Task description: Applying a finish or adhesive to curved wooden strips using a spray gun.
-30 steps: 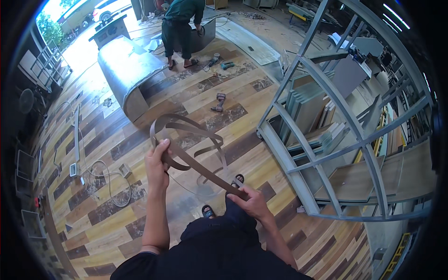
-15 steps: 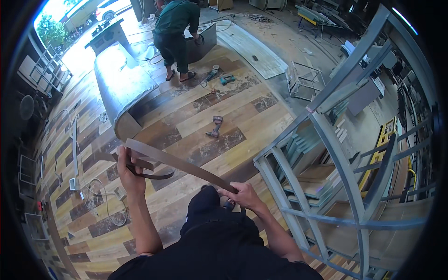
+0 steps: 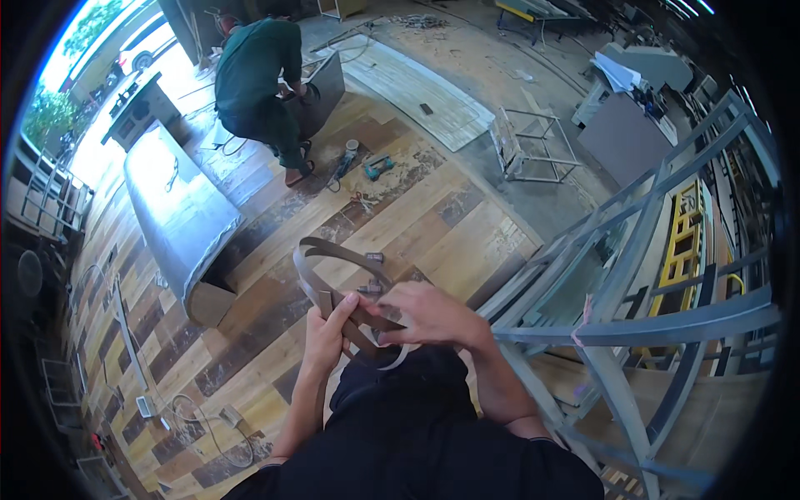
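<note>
A long, thin, flat brown strip of edge banding [image 3: 303, 265] is bent into loops in front of my body. My left hand [image 3: 325, 337] is closed on the gathered strip, its thumb pressed along the bands. At the right side of the coil, my right hand [image 3: 433, 317] has its fingers bent inward against the strip. Its fingertips are partly hidden by the hand itself. One loop arches up beyond both hands, and another hangs below them. A cordless drill [image 3: 372, 287] lies on the floor behind the coil, partly covered by it.
A co-worker in dark green [image 3: 258, 75] bends over a panel ahead on the left. Nearby are a curved silvery panel [image 3: 171, 217] and a teal power tool [image 3: 377, 167]. A grey metal frame [image 3: 667, 335] stands close on my right. A cable [image 3: 204, 433] lies at lower left.
My hands have come together from wide apart. The strip, stretched between them before, is now bent into loops. The view has shifted, and the co-worker appears farther left.
</note>
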